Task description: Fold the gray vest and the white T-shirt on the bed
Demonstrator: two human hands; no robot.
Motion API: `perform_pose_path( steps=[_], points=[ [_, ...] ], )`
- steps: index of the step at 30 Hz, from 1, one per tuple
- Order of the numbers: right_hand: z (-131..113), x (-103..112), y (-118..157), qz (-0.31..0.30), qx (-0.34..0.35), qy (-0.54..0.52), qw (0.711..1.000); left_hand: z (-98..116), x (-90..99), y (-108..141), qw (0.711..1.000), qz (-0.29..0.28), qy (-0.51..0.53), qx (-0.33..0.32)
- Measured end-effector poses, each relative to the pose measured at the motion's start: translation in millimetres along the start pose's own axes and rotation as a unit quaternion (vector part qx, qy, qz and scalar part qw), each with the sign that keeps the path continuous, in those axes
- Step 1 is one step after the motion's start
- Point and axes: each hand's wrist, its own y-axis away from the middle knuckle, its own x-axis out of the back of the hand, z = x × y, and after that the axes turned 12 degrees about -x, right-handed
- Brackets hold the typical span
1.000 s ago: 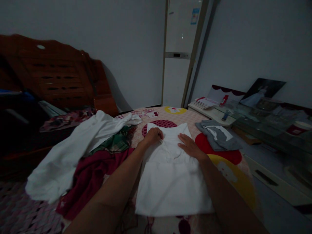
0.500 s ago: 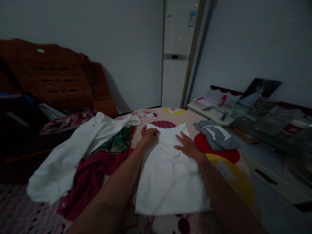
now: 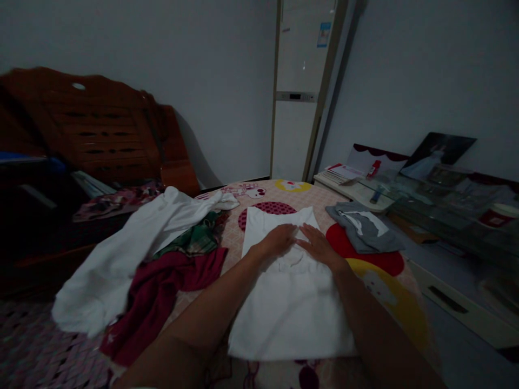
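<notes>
A white garment (image 3: 295, 319) lies spread on the patterned round table (image 3: 235, 254), its lower edge toward me and its narrower part farther off. Both hands rest on its upper part, fingertips nearly meeting. My left hand (image 3: 280, 239) lies palm down on the cloth, fingers pointing right. On the right, my right hand (image 3: 317, 244) is flat with its fingers somewhat spread. Small wrinkles show in the cloth just below the hands.
Left on the table lie a long white garment (image 3: 109, 270), a green plaid cloth (image 3: 194, 237) and a maroon one (image 3: 162, 292). A folded grey garment (image 3: 367, 229) is at the right. Beyond stand a wooden bench (image 3: 97, 129) and a glass shelf (image 3: 446, 210).
My left hand has moved right across the white garment, from its left edge to beside my right hand. Its fingers are now laid out flatter. The view has shifted slightly.
</notes>
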Motion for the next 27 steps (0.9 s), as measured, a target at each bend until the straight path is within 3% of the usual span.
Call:
perform_pose_path(
  steps=[3, 6, 13, 19, 27],
  points=[
    [7.5, -4.6, -2.6, 0.018, -0.022, -0.011, 1.0, -1.5, -8.6, 6.7, 0.997, -0.063, -0.046, 0.011],
    [14.0, -5.2, -3.9, 0.037, -0.044, -0.021, 0.998, -5.7, -4.8, 12.5, 0.995, -0.082, -0.044, 0.026],
    [23.5, 10.6, -7.3, 0.047, -0.056, -0.032, 0.997, -5.1, -1.3, 13.2, 0.996, -0.072, -0.04, 0.017],
    [19.3, 31.2, -43.8, 0.013, -0.129, 0.066, 0.989, -9.0, -7.8, 13.8, 0.995, -0.073, -0.072, 0.005],
    [13.8, 24.2, -80.9, 0.012, -0.188, 0.124, 0.974, -7.7, -9.0, 15.3, 0.995, -0.072, -0.075, 0.004]
  ],
)
